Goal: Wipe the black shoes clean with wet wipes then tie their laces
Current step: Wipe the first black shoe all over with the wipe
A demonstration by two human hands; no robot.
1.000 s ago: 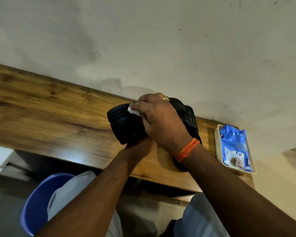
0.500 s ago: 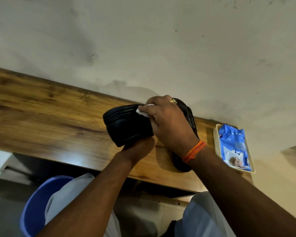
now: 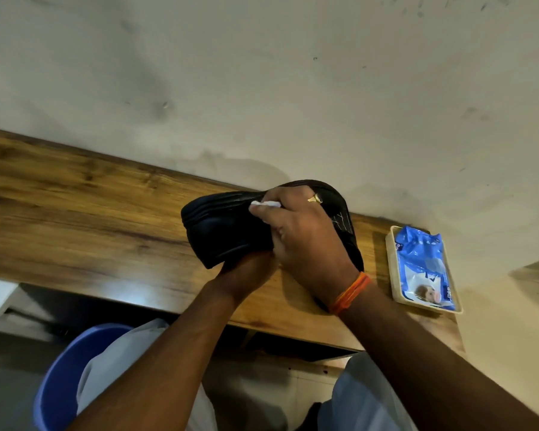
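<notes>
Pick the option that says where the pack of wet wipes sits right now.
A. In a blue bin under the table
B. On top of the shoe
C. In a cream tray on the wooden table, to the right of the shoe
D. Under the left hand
C: the blue wet wipes pack lies in the cream tray on the wooden table, right of the black shoe and clear of both hands.

Your right hand [image 3: 305, 241] covers most of the wipe [image 3: 263, 204] and the middle of the black shoe [image 3: 227, 231], so you cannot see its laces. Below the shoe, your left hand's [image 3: 246, 272] fingers are hidden under it, and the blue bin [image 3: 63, 377] runs behind your knee.
</notes>
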